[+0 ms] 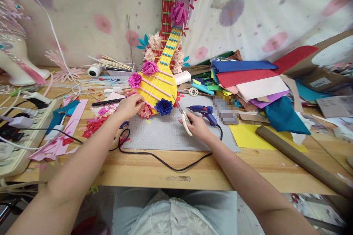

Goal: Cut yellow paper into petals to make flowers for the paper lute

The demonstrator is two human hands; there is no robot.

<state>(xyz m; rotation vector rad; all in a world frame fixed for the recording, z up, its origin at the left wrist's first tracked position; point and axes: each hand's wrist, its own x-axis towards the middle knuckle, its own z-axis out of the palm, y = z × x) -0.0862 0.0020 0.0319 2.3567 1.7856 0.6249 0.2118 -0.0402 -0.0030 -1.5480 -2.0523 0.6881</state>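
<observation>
A yellow paper guitar (159, 84) with pink strings and paper flowers stands tilted at the back of a grey cutting mat (168, 134). My left hand (129, 105) rests with curled fingers against the guitar's lower left edge, beside a pink paper flower (145, 111). A blue paper flower (163, 106) sits on the guitar's bottom. My right hand (194, 125) is closed round the white handles of a pair of scissors (183, 115), blades pointing up toward the guitar. A blue glue gun (203, 111) lies just behind that hand.
Sheets of coloured paper (248, 80) are piled at the right, with a brown cardboard tube (300, 159) and yellow sheet (248, 136) in front. A power strip (24, 125), cables and pink paper scraps (60, 139) crowd the left. A black cord (165, 163) loops across the wooden table.
</observation>
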